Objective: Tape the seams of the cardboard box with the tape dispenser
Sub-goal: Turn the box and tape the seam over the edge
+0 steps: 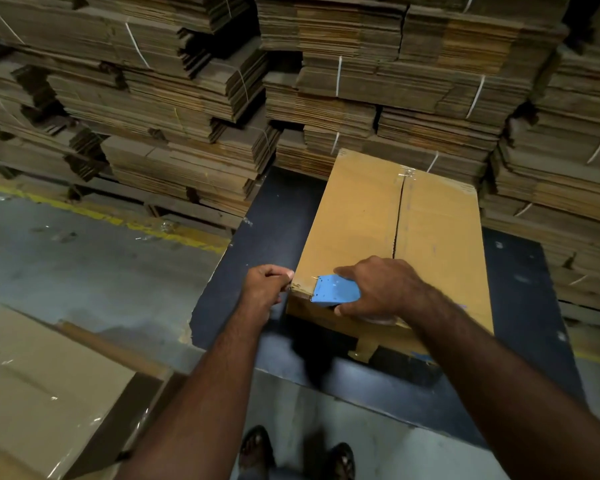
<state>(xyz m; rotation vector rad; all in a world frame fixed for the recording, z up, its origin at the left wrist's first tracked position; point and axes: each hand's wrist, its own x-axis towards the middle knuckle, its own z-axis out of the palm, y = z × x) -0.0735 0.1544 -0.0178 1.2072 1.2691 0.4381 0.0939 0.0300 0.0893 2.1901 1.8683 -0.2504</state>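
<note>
A closed brown cardboard box (426, 233) lies on a dark table (278, 209), its centre seam running away from me with a bit of clear tape at the far end. My right hand (378, 287) grips a blue tape dispenser (335, 289) pressed on the box's near left edge. My left hand (267, 284) is closed at the box's near left corner, fingers pinched against it, seemingly on the tape end, though the tape itself is hard to see.
Tall stacks of flattened, strapped cardboard (194, 98) line the back and right. Another box with clear tape (42, 393) sits low at the left. A yellow line (118, 220) marks the grey floor. My sandalled feet (257, 448) stand below the table edge.
</note>
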